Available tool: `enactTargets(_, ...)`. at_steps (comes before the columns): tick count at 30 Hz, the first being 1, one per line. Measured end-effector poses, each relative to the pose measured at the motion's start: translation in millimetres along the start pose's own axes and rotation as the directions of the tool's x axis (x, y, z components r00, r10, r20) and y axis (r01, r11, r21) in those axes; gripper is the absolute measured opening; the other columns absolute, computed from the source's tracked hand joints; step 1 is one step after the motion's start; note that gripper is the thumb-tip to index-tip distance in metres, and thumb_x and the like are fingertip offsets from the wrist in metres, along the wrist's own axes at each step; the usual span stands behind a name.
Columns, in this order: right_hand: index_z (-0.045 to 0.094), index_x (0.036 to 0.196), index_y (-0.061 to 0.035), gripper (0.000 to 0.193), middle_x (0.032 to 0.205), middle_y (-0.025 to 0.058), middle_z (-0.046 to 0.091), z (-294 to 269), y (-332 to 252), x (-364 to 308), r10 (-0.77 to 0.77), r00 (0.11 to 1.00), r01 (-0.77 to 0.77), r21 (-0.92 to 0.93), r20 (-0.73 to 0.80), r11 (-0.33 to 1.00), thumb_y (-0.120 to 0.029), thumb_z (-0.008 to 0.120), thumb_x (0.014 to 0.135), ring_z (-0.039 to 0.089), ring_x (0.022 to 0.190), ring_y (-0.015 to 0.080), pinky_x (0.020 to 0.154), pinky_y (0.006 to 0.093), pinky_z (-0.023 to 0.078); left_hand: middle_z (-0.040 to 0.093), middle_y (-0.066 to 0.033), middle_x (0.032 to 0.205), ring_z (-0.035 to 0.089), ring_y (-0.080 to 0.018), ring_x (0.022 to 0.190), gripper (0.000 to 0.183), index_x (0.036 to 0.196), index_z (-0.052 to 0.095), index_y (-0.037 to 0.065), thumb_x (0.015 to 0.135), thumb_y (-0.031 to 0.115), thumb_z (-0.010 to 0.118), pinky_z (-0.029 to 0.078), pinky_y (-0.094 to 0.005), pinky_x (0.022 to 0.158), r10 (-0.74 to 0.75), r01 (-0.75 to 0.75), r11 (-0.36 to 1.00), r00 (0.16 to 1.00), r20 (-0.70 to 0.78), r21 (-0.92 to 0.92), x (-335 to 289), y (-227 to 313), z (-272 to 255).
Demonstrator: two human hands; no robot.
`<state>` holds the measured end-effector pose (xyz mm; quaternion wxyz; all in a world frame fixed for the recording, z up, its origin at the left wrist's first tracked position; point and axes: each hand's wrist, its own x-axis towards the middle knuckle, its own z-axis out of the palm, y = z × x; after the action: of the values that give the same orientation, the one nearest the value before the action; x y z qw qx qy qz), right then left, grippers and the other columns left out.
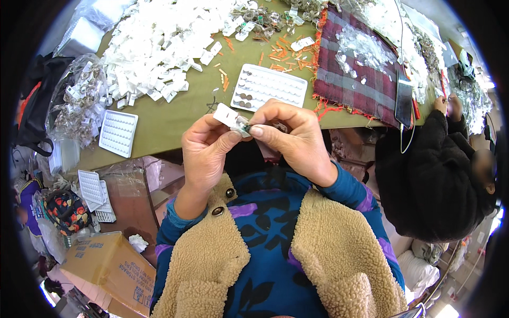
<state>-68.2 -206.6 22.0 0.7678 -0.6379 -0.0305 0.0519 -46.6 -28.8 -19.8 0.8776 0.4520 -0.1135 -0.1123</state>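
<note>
Over the near edge of the table, both hands meet at a small white plastic casing. Thumb and fingers of my left hand are pinched on it. A bit of green, which looks like a small circuit board, shows at the casing's right end. My right hand pinches at that end with thumb and forefinger; the fingertips partly hide what they grip. Just beyond the hands lies a white tray with rows of round hollows. Several dark round discs sit in its left part.
A big heap of white casings covers the table's far left. Orange strips lie scattered behind the tray. A second white tray rests at left, beside a plastic bag of parts. At right are a plaid cloth, a phone and another person.
</note>
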Motion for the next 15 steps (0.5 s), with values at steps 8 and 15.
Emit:
enactTargets(8, 0.068, 0.090, 0.0057, 0.013, 0.075, 0.0030, 0.067, -1, -6, 5, 0.192, 0.981, -0.194, -0.067, -0.029, 0.979, -0.006, 0.071, 0.086, 0.057, 0.068, 0.0060, 0.061, 0.0226, 0.048, 0.068, -0.0124, 0.102, 0.068, -0.0200, 0.090, 0.017, 0.108, 0.061, -0.004, 0.094, 0.006, 0.061, 0.060, -0.0373, 0.082, -0.230, 0.230, 0.964, 0.973, 0.014, -0.134, -2, -1, -7)
enactTargets(15, 0.069, 0.091, 0.0042, 0.012, 0.079, 0.0072, 0.061, 0, 5, 2, -0.209, 0.975, 0.220, -0.461, 0.074, 0.860, 0.000, 0.072, 0.080, 0.058, 0.065, 0.0123, 0.055, 0.0255, 0.045, 0.068, -0.0127, 0.103, 0.068, -0.0194, 0.093, 0.014, 0.106, 0.060, -0.004, 0.095, 0.004, 0.059, 0.059, -0.0381, 0.084, -0.342, 0.346, 0.905, 0.938, 0.058, -0.247, -2, -1, -10)
